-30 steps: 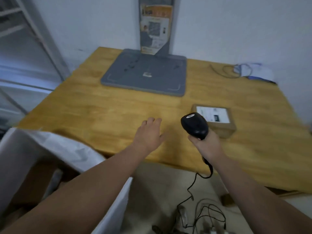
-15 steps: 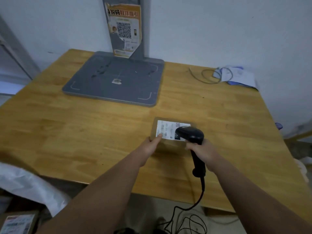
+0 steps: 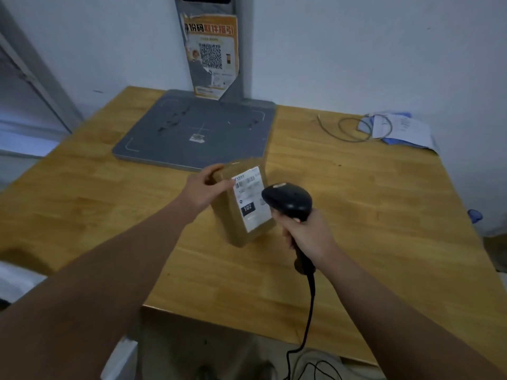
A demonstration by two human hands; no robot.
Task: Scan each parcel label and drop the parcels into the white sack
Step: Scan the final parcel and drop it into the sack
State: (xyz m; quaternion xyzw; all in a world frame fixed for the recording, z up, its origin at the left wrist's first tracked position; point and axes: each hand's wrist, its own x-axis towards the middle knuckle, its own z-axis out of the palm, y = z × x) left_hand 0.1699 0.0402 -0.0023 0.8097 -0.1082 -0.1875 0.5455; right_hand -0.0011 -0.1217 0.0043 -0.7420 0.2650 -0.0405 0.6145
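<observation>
**Task status.** The wooden surface (image 3: 109,215) fills the middle of the frame. It carries one brown cardboard parcel (image 3: 233,223), at centre frame, in front of the grey scanning platform (image 3: 192,127). No other parcel is in view. A pale strip (image 3: 19,283) at the lower-left edge may be the white sack, but this cannot be confirmed. The parcel is not in any sack. The step in hand appears to be the scan: the parcel is presented with its label (image 3: 248,198) facing up and toward the right. The black barcode scanner (image 3: 290,201) has its head just beside the label's right edge. No scan beam is visible, so it cannot be told whether the read is complete. The drop into the sack is left to do.

**Hand pose.**
1. Left hand (image 3: 203,192): the arm reaches in from the lower left. The fingers curl round the parcel's upper-left corner, with the thumb on the labelled face. The parcel is tilted. Whether its lower end rests on the surface cannot be told.
2. Right hand (image 3: 307,237): the fingers wrap fully round the scanner handle. Trigger state cannot be told. The scanner cable (image 3: 308,319) hangs toward the bottom of the frame.
</observation>
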